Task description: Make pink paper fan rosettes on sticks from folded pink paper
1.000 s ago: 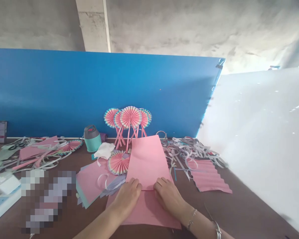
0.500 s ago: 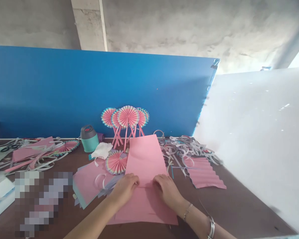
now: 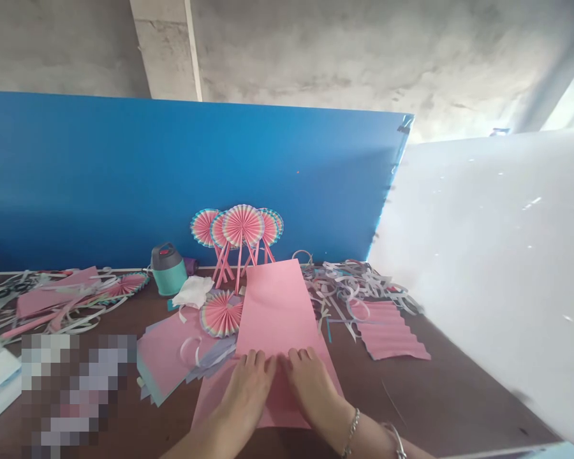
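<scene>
The left hand (image 3: 247, 387) and right hand (image 3: 312, 384) touch the pink paper (image 3: 276, 309), I can't tell if their fingers pinch it, and a round fan (image 3: 220, 316) lies beside it.

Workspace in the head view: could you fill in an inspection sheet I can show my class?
Surface: brown tabletop, partly covered by paper.
Things in hand: pink paper, under both hands.
Clutter: curled strips at back right, pleated pink sheet nearer; paper stack left of the hands.
Hands: left hand and right hand rest on the pink paper, fingertips close together.
Cables: none certain; a thin strand lies right of the hands, wire or thread unclear.
Surroundings: blue panel behind, white panel at right; round pink fans before the blue panel.
</scene>
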Demonstrator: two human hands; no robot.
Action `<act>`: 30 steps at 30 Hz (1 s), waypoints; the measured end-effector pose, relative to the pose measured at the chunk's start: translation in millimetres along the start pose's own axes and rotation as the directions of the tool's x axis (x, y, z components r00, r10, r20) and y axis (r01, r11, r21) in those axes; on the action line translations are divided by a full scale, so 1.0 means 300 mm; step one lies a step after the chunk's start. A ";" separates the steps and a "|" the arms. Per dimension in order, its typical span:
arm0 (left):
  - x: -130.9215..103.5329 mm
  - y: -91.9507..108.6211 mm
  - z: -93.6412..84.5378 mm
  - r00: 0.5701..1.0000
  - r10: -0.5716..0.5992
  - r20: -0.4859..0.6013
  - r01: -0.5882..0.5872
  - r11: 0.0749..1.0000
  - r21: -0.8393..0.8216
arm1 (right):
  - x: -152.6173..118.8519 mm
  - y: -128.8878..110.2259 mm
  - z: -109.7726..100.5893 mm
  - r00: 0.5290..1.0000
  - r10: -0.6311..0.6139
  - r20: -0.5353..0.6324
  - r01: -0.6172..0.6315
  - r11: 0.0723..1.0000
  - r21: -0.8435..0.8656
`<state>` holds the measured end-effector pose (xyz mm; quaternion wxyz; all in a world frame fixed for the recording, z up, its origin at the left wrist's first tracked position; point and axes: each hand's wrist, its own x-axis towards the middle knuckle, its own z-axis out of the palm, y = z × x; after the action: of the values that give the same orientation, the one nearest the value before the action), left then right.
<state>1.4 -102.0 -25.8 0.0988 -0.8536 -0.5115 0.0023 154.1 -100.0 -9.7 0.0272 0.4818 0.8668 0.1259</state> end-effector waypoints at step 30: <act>0.004 -0.141 -0.101 0.995 0.051 0.080 -0.027 0.961 -0.275 | -0.069 0.179 -0.016 0.994 0.100 -0.046 -0.080 0.943 0.324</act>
<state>-31.7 -86.5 11.3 -0.0426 -0.8679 -0.4940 -0.0296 209.0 -91.3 6.5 -0.0844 0.5147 0.8532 -0.0010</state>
